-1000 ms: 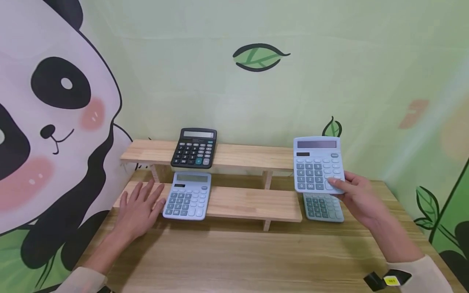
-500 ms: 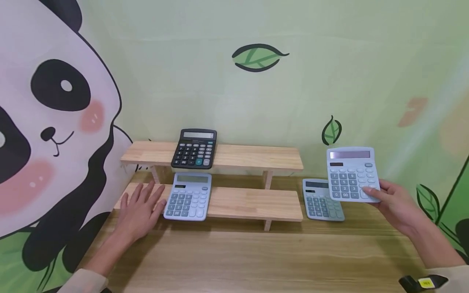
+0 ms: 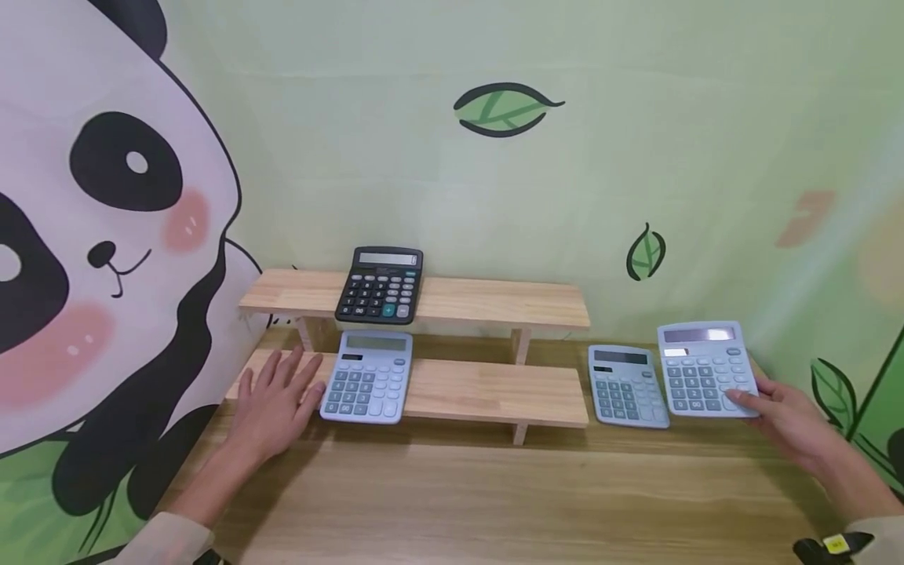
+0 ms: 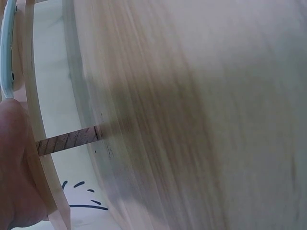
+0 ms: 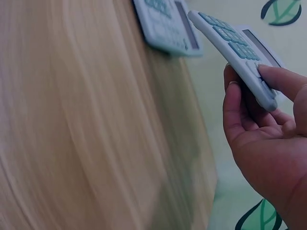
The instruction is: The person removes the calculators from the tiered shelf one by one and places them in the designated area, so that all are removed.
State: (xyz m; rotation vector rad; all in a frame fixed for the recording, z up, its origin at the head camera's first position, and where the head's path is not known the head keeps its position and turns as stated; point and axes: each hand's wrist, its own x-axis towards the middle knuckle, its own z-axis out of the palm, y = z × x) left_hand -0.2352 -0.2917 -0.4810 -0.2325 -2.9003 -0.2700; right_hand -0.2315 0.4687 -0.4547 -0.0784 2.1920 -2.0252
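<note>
My right hand [image 3: 798,424] grips a light blue calculator [image 3: 706,369] by its lower right corner, thumb on the keys and fingers beneath. In the right wrist view this calculator [image 5: 240,48] is tilted and off the table. Just left of it, another light blue calculator [image 3: 627,388] lies on the table. My left hand [image 3: 271,408] rests with spread fingers on the left end of the lower shelf [image 3: 494,390]. Close to its thumb, a third light blue calculator [image 3: 367,377] leans on that shelf. Above it a black calculator [image 3: 380,286] sits on the upper shelf [image 3: 501,300].
The two-step wooden rack stands on a wood-grain table [image 3: 494,502] against a green wall cloth [image 3: 339,157] printed with a panda and leaves. A short wooden support [image 4: 67,141] shows beneath the shelf in the left wrist view.
My right hand has carried its calculator to the right and down, uncovering the calculator lying beside the rack. The left hand stays in place on the shelf.
</note>
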